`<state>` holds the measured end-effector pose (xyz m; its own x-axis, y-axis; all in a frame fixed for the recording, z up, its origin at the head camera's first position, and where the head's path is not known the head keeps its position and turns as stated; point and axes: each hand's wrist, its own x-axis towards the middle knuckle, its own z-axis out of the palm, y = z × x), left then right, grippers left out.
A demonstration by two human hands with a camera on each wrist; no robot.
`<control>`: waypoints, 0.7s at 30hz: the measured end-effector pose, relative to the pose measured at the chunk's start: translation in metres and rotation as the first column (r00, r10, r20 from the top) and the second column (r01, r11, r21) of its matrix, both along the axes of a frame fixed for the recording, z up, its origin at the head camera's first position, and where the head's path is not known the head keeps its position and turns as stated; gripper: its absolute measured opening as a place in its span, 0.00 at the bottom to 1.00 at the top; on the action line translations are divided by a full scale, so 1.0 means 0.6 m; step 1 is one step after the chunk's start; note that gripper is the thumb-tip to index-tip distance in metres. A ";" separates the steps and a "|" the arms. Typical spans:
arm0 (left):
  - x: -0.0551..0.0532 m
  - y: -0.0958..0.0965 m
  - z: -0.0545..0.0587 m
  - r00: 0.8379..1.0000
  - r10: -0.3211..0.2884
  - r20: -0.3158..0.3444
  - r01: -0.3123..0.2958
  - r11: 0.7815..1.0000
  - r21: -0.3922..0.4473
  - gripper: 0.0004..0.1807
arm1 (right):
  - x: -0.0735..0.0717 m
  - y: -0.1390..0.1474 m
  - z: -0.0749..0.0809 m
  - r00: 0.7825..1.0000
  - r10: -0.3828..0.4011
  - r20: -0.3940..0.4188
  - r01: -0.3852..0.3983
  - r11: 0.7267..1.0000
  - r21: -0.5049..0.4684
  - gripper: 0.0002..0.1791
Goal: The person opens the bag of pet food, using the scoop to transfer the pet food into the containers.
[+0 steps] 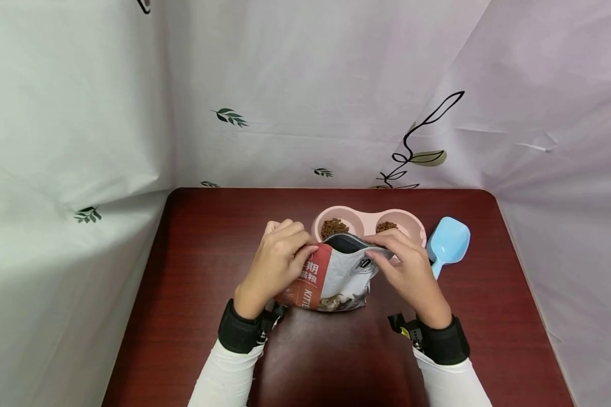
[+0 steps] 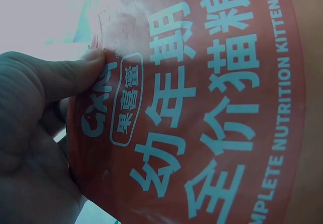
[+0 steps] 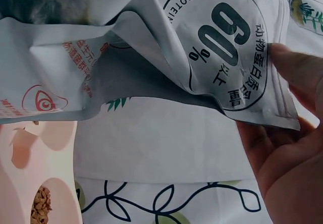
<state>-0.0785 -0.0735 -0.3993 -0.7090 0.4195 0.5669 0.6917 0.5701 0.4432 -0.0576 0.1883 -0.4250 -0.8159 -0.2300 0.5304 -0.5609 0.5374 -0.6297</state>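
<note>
A red and silver kitten food bag is held up between both hands, its mouth gaping at the top with a dark inside. The left hand pinches the bag's upper left corner, thumb on the red front. At the opposite corner, the right hand grips the silver edge between thumb and fingers. Right behind the bag stands a pink double bowl, partly covered by it. Brown kibble lies in the left bowl, and more kibble in the right one.
A light blue scoop lies to the right of the double bowl, its handle pointing toward the right hand. The dark red table ends at a white patterned curtain at the back and sides.
</note>
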 end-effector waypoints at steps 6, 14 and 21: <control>-0.001 -0.004 -0.001 1.000 0.001 0.011 -0.001 1.000 0.002 0.06 | -0.003 -0.011 0.002 0.995 -0.031 -0.091 0.027 0.998 -0.049 0.14; 0.007 0.005 0.006 0.996 0.075 -0.048 -0.080 0.989 -0.127 0.05 | -0.003 -0.010 -0.009 0.994 -0.071 -0.078 0.065 0.995 -0.080 0.11; 0.019 0.027 0.015 0.985 0.084 -0.148 -0.123 0.953 -0.278 0.09 | -0.004 -0.010 -0.015 0.996 -0.071 -0.060 0.065 0.994 -0.090 0.10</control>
<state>-0.0668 -0.0573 -0.3901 -0.6835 0.5058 0.5264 0.6637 0.7308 0.1595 -0.0602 0.1825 -0.4343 -0.7925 -0.1254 0.5969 -0.5649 0.5199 -0.6408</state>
